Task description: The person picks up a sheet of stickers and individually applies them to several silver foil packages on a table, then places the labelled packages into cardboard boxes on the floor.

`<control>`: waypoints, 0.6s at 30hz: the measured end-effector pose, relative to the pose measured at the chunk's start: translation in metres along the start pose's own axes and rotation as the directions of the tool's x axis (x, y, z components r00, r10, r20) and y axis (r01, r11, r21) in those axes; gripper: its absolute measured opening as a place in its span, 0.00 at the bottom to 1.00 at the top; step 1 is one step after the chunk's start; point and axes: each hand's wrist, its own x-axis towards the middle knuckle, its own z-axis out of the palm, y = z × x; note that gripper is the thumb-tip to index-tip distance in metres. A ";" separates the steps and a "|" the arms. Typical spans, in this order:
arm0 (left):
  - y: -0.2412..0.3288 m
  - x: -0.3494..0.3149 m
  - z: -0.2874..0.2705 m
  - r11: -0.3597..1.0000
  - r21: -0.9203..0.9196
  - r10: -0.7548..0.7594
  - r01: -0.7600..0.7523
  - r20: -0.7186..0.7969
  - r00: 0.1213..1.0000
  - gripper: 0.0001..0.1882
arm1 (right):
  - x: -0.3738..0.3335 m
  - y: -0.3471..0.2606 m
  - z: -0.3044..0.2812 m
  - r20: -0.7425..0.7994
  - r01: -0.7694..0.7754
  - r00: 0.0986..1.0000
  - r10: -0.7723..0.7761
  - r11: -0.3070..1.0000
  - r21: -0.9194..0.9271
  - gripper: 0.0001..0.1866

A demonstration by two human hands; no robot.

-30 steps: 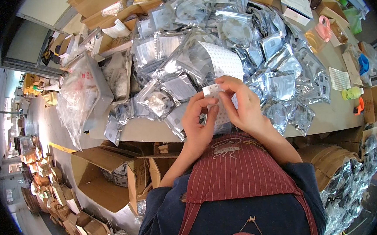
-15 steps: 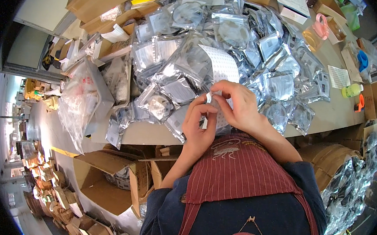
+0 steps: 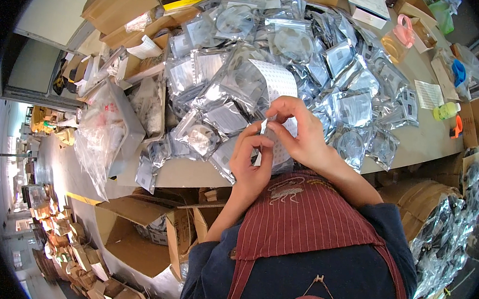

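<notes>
Close in front of my apron, at the table's near edge, both my hands meet over a white sheet of small printed labels (image 3: 278,79). The sheet curves up beyond my fingers, and its lower part passes behind them. My left hand (image 3: 252,157) has its fingers curled, with thumb and fingertips closed at the sheet's left edge. My right hand (image 3: 303,133) pinches with thumb and index finger at the same spot, where a small white bit (image 3: 264,127) shows. Whether that bit is a loose label or the sheet's folded edge, I cannot tell. Silver zip bags (image 3: 225,116) lie heaped just beyond.
A grey bin (image 3: 134,136) with clear plastic bags stands at the left table edge. Open cardboard boxes (image 3: 133,236) sit below. To the right are a pink-lidded jug (image 3: 398,41), a yellow-green bottle (image 3: 446,111), orange-handled scissors (image 3: 457,127) and another label sheet (image 3: 428,94).
My hands stay together at nearly the same place, with only slight finger movement. The view has shifted a little.
</notes>
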 end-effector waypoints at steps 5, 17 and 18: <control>-0.003 -0.001 0.000 1.000 -0.011 -0.011 0.011 0.006 1.000 0.08 | -0.001 -0.002 0.003 -0.006 -0.078 0.997 0.078 0.997 0.006 0.22; -0.005 -0.001 0.003 0.999 -0.017 -0.032 0.032 -0.004 0.999 0.09 | -0.005 0.006 0.007 -0.049 -0.028 0.998 0.025 0.999 -0.046 0.23; -0.006 -0.002 0.004 0.998 -0.033 -0.049 0.049 -0.011 0.999 0.09 | -0.006 0.005 0.006 -0.053 -0.029 0.998 0.026 0.998 -0.050 0.23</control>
